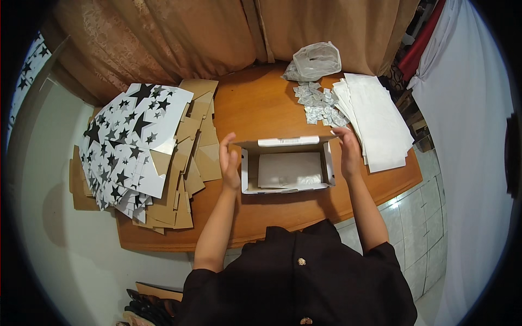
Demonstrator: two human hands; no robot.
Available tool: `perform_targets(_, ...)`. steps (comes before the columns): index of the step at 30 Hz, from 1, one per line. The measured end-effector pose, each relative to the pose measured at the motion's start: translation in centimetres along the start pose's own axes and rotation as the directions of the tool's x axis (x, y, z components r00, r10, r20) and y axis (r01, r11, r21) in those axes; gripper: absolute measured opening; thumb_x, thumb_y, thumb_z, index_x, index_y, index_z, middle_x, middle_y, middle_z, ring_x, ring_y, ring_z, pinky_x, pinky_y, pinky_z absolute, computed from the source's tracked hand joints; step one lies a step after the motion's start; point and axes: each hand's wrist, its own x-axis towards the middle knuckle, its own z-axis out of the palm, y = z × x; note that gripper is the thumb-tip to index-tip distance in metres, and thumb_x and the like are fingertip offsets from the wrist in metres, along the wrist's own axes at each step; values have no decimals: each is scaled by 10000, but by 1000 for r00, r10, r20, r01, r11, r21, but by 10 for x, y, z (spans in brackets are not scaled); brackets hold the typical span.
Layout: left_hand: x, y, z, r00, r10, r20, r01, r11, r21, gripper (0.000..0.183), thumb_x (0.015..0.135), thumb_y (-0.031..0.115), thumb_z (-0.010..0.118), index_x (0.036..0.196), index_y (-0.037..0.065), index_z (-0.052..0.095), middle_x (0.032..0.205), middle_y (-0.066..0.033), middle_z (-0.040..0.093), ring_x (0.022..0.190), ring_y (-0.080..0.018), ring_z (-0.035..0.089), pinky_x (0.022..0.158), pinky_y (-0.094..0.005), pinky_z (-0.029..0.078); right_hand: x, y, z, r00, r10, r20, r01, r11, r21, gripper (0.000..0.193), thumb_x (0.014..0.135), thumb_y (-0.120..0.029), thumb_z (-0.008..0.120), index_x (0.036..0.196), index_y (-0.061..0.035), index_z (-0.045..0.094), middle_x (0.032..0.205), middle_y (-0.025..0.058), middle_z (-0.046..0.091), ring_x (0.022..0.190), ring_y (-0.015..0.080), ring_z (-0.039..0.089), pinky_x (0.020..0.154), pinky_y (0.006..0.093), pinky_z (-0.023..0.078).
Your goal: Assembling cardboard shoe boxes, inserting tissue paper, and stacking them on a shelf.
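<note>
An open cardboard box (248, 173), brown inside with white edges, stands on the wooden table in front of me. Flat on its bottom lies a white sheet (289, 167), with a small clear packet (311, 180) near its right end. My left hand (229, 165) is beside the box's left wall, fingers stretched out and pointing away from me. At the opposite side my right hand (348, 152) is held next to the right wall, its fingers also extended near the far corner. Neither hand holds anything; whether the palms touch the walls I cannot tell.
Flat star-printed cardboard pieces (130, 136) and brown ones (204, 157) are piled on the left. Several small clear packets (321, 103) lie near a plastic bag (315, 60) at the back. White sheets (375, 119) are stacked on the right. Brown curtains (185, 38) hang behind the table (244, 108).
</note>
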Motion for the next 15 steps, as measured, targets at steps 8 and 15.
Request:
perform_targets(8,-125,-43,-7,919,333,211,-386,651,654,546,779,347,685,1195,56,486,1170,-108,492,1133,-219,443,960,-446,274,-60,13,-10,982,-145,124,186,866,-464,529,672,-196,794,1106,-36,539,1208,164,519,1195,293,455,1004,380,342)
perform_targets(15,-135,-43,29,853,189,486,-522,342,781,239,761,295,685,973,188,665,962,13,585,881,-166,517,875,-451,227,-76,16,-5,961,-222,163,276,785,-555,722,611,-245,839,1218,-61,495,1257,192,484,1215,335,430,1005,411,350)
